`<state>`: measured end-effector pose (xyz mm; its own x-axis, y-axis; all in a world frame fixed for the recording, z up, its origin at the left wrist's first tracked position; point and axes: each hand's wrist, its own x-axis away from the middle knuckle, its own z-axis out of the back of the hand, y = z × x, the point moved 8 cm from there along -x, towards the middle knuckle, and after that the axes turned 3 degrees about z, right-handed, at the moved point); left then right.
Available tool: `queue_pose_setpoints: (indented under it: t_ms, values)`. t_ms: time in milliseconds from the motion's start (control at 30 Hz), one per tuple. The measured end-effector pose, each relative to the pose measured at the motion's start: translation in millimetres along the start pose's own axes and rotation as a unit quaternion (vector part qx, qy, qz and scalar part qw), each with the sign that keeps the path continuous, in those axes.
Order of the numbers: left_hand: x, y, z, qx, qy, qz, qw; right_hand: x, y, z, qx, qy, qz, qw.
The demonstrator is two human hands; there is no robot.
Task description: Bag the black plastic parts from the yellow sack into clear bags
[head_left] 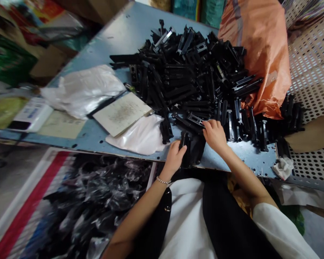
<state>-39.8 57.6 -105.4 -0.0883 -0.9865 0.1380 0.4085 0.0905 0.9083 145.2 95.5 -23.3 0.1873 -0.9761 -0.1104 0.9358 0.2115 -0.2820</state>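
My left hand (175,157) is closed around a long black part (185,149) at the table's front edge. My right hand (215,135) reaches to the pile's near side, its fingers bent onto a black slotted part (196,119). Its fingertips are partly hidden, but they seem to pinch the end of that part. A large heap of similar black parts (180,73) spreads beyond both hands. To the right of my right hand, several such parts (230,126) lie side by side with shiny faces showing.
An orange woven sack (270,54) stands at the right, before a perforated beige crate (310,82). At the left lie white plastic bags (86,86), a stained board (121,113) and a white box (31,114). Below the table, a large bag holds black items in clear wrapping (105,198).
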Motion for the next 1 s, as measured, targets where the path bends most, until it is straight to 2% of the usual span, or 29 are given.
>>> queue_pose_setpoints:
  t_ms: [100,167,267,333,367,433,500,633,700,767,867,900,933,1000]
  values:
    - [-1,1,-7.9,-0.124,0.018,-0.053,0.991,-28,26,-9,0.072,-0.044,-0.013,0.996]
    - [1,7,-5.6,-0.134,0.043,-0.072,0.987,-31,34,-6,0.065,-0.043,0.002,0.997]
    - [5,25,1.6,-0.039,0.059,-0.081,0.994,-12,28,22,0.023,0.052,-0.009,0.998]
    - [4,44,0.4,0.097,0.029,-0.089,0.991,10,9,42,-0.008,0.108,-0.004,0.994]
    - [3,53,-1.3,0.171,0.009,-0.089,0.981,21,-7,47,-0.027,0.113,0.023,0.993]
    - [1,67,-6.2,0.279,-0.028,-0.071,0.957,37,-39,51,-0.085,0.079,0.108,0.987]
    - [0,73,-10.0,0.311,-0.052,-0.042,0.948,45,-56,55,-0.137,0.06,0.153,0.977]
    - [10,72,-13.9,0.279,-0.096,-0.014,0.955,34,-40,61,-0.117,0.097,0.114,0.982]
    - [17,68,-19.3,0.28,-0.134,0.006,0.951,25,-37,53,-0.12,0.072,0.129,0.982]
    - [22,66,-22.3,0.284,-0.154,0.02,0.946,20,-35,42,-0.178,0.04,0.123,0.975]
    - [20,64,-15.8,0.295,-0.125,0.027,0.947,21,-34,25,-0.314,-0.016,0.056,0.948]
    - [18,63,-11.5,0.309,-0.105,0.036,0.945,24,-39,20,-0.34,-0.04,0.054,0.938]
    - [16,60,-7.0,0.327,-0.086,0.051,0.94,28,-48,17,-0.345,-0.063,0.077,0.933]
    - [12,56,1.1,0.366,-0.059,0.08,0.925,41,-70,13,-0.292,-0.095,0.166,0.937]
